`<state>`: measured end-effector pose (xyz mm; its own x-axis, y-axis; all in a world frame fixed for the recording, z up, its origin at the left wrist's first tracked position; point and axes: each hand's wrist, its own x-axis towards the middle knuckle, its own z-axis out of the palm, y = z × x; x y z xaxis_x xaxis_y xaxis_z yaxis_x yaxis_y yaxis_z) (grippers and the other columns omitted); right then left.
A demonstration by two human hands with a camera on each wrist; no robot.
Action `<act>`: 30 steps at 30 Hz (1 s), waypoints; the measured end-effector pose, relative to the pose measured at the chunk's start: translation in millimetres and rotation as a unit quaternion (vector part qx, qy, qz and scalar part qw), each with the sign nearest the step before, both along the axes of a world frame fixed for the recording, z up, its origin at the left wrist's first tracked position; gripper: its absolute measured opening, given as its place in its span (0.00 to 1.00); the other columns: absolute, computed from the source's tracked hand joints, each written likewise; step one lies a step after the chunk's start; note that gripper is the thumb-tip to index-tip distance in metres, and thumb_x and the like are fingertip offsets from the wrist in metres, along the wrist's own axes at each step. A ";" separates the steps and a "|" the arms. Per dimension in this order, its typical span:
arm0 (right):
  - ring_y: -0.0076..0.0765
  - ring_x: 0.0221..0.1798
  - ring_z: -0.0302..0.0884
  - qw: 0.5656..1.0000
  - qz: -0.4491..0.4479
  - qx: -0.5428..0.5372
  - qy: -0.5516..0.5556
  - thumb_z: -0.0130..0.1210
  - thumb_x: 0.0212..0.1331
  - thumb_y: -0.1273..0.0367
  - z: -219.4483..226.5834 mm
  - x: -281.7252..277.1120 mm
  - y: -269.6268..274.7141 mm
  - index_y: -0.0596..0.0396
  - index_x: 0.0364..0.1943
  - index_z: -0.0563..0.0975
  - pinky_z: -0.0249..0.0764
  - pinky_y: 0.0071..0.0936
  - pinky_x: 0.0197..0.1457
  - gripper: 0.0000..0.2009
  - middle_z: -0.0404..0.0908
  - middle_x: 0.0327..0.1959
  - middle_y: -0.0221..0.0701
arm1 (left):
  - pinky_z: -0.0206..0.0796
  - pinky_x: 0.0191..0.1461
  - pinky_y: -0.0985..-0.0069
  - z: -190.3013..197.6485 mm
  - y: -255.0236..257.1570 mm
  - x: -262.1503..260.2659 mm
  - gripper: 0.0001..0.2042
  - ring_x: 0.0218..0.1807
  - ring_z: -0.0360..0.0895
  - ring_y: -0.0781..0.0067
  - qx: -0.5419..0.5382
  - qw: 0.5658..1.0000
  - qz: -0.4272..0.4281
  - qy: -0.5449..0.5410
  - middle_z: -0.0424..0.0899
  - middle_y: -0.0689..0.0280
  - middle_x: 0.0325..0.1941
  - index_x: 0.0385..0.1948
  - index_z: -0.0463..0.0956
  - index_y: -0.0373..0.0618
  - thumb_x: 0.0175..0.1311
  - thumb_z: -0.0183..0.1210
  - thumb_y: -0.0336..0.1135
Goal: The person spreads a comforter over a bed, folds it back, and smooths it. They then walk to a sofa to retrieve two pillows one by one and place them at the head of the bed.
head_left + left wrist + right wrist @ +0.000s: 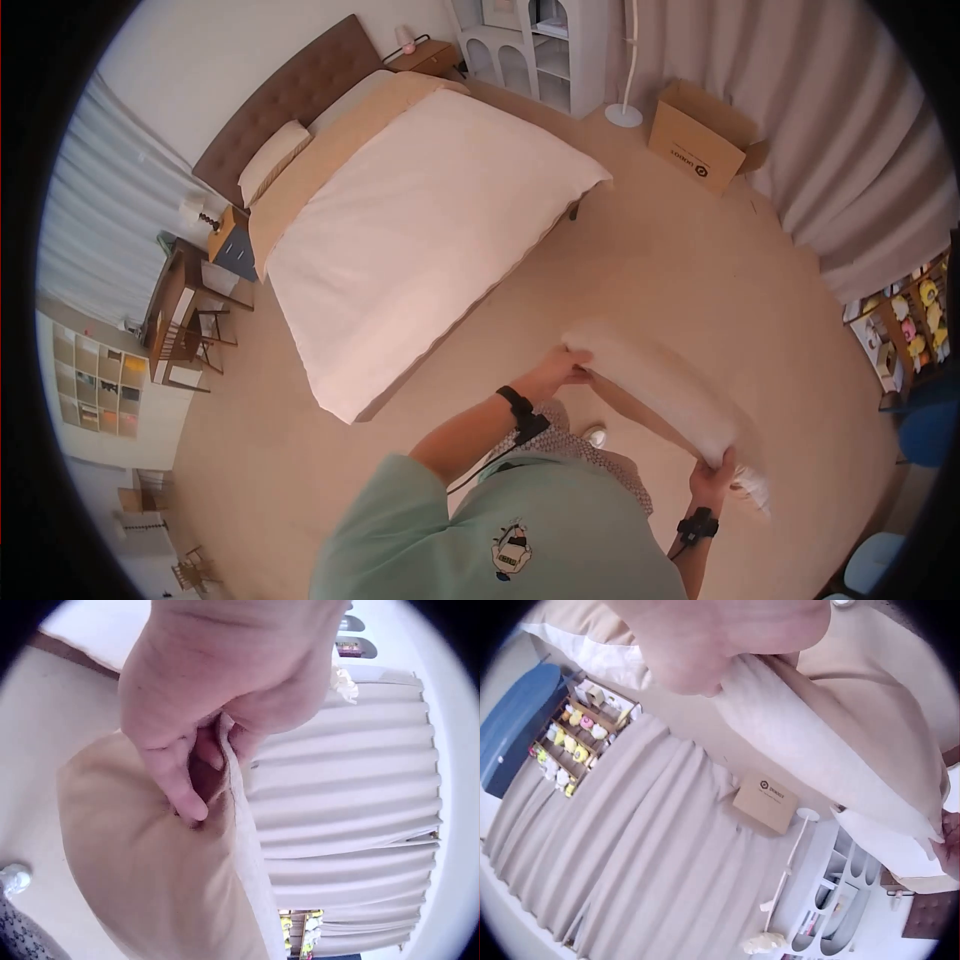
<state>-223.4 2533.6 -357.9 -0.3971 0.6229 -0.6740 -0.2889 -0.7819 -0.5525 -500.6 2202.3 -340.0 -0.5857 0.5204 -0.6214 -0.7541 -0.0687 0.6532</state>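
Note:
I hold a cream pillow (655, 385) level in front of me, over the carpet at the foot of the bed. My left hand (567, 366) pinches one corner of the pillow (150, 855), the thumb and fingers (184, 791) curled into the fabric. My right hand (716, 477) grips the opposite end, and the pillow (832, 742) stretches away from it in the right wrist view. The bed (420, 230) with a white duvet lies just beyond the pillow, with another pillow (272, 158) at its headboard.
A cardboard box (700, 135) stands by the curtain (850, 130) at the back right. White shelves (540, 45) and a floor lamp (626, 100) are behind the bed. A toy shelf (905, 325) is at the right, a desk with chair (185, 320) at the left.

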 end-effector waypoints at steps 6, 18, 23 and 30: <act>0.32 0.56 0.78 0.993 0.069 0.062 0.072 0.53 0.69 0.63 79.6 -167.6 77.7 0.57 0.56 0.73 0.77 0.29 0.59 0.17 0.80 0.54 0.32 | 0.75 0.53 0.70 -3.0 72.5 -97.9 0.17 0.46 0.81 0.65 0.047 0.997 0.058 -0.026 0.81 0.59 0.48 0.52 0.73 0.39 0.69 0.57 0.40; 0.30 0.58 0.76 0.986 0.045 0.159 0.036 0.48 0.71 0.63 108.5 -387.6 247.3 0.58 0.58 0.71 0.75 0.29 0.61 0.17 0.78 0.56 0.32 | 0.77 0.52 0.70 -14.4 257.0 -376.7 0.15 0.44 0.83 0.68 0.137 0.988 -0.042 -0.054 0.83 0.59 0.47 0.51 0.73 0.35 0.68 0.56 0.36; 0.30 0.53 0.79 0.990 0.004 0.140 -0.011 0.48 0.72 0.62 120.5 -489.3 287.2 0.57 0.53 0.74 0.80 0.26 0.53 0.15 0.81 0.52 0.32 | 0.77 0.54 0.69 17.7 307.0 -474.8 0.16 0.46 0.83 0.68 0.143 0.987 -0.074 0.006 0.82 0.58 0.49 0.52 0.73 0.35 0.69 0.55 0.37; 0.31 0.51 0.80 0.988 0.136 0.067 0.022 0.52 0.69 0.61 65.6 -676.0 384.6 0.56 0.54 0.73 0.80 0.27 0.53 0.16 0.81 0.51 0.32 | 0.76 0.56 0.67 6.5 344.4 -604.9 0.19 0.49 0.82 0.64 0.086 0.994 0.060 0.039 0.81 0.57 0.52 0.55 0.71 0.34 0.68 0.56 0.36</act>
